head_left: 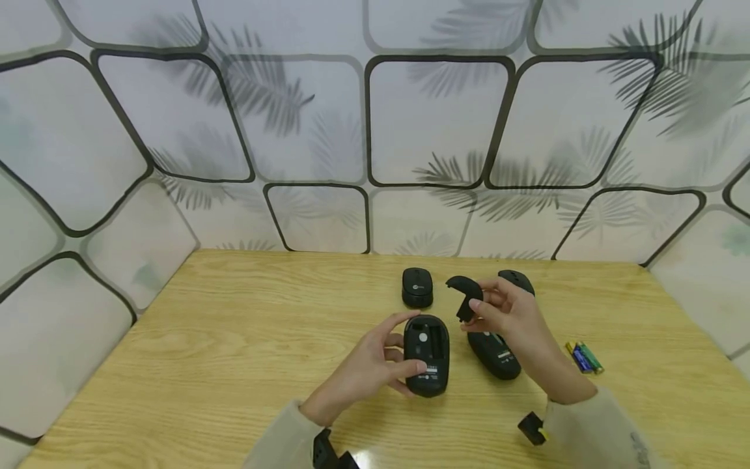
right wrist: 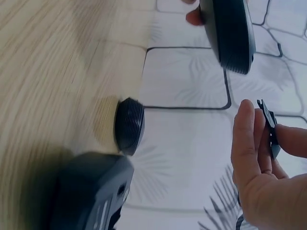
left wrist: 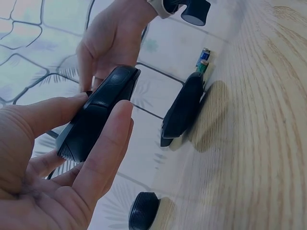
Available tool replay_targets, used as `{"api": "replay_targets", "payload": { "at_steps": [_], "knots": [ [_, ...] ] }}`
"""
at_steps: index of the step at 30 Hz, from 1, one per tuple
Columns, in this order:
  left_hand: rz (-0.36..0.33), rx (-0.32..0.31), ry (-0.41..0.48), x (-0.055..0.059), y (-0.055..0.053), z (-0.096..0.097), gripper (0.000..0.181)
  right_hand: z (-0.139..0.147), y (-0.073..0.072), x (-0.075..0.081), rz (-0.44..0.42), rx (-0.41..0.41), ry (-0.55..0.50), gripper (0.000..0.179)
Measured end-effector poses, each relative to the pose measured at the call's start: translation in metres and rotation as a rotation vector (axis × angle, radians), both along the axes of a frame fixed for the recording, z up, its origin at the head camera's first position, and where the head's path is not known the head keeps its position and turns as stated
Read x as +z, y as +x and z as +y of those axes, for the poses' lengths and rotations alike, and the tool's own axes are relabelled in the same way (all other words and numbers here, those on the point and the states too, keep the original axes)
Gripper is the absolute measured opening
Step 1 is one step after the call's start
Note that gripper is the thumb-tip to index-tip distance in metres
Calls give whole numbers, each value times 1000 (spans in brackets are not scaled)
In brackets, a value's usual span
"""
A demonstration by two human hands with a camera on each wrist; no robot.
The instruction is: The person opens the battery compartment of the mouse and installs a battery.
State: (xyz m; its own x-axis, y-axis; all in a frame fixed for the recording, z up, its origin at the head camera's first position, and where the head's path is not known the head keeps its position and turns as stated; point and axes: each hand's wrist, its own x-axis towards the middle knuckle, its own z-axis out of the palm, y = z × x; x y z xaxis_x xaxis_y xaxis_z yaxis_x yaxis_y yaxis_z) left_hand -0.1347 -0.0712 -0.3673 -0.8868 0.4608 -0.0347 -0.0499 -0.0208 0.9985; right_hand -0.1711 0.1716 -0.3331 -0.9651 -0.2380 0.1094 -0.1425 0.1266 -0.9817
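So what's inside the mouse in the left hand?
The mouse shows a dark, open slot that looks empty. Its shell covers everything deeper, so I can't see that.

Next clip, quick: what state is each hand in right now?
Left hand: closed, holding a black mouse, underside toward the head camera.
Right hand: closed, pinching a curved black cover.
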Motion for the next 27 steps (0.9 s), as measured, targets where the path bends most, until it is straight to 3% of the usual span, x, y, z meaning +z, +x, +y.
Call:
{"api": "replay_targets", "payload": {
  "at_steps": [9,20,27],
  "knots": [
    [-20,-2,7,1,-1,-3,76,20,-7,-6,-46,-25,37,38],
    [4,1,24,1,-4,-9,75,14,-8,-17,-61,49,62,36],
    [6,-3,28,2,-4,-10,75,8,-4,-20,-69,82,154,39]
  ]
}}
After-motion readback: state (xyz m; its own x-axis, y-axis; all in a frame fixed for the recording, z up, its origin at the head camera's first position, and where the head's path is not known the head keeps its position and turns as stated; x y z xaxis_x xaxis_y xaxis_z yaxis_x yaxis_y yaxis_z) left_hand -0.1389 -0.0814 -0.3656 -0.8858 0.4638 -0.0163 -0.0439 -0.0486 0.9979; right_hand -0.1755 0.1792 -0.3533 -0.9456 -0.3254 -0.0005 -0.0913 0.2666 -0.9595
